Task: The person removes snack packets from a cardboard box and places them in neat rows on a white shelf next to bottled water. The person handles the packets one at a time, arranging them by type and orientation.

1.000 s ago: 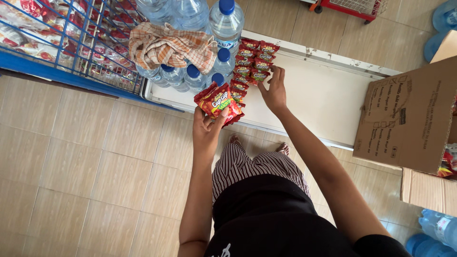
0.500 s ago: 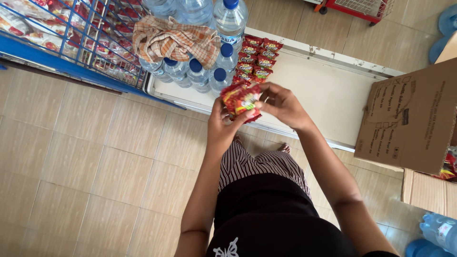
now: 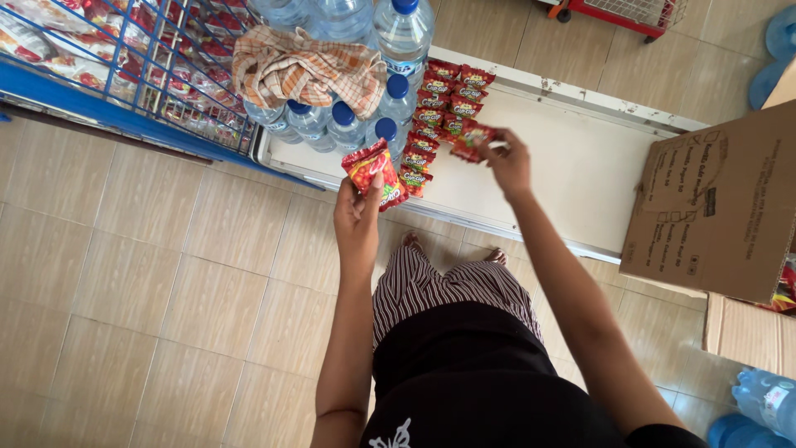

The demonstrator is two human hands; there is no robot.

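My left hand holds a stack of red snack packets above the edge of a low white shelf. My right hand pinches a single red snack packet and holds it next to two rows of the same red packets that lie on the shelf. Beside the rows stand water bottles with blue caps.
A checked orange cloth lies over the bottles. A blue wire rack of packets is at the upper left. An open cardboard box stands at the right. More bottles are at the lower right. A red cart base is at the top.
My right hand came back to the stack in my left hand, took one packet, and has carried it out over the shelf beside the rows.
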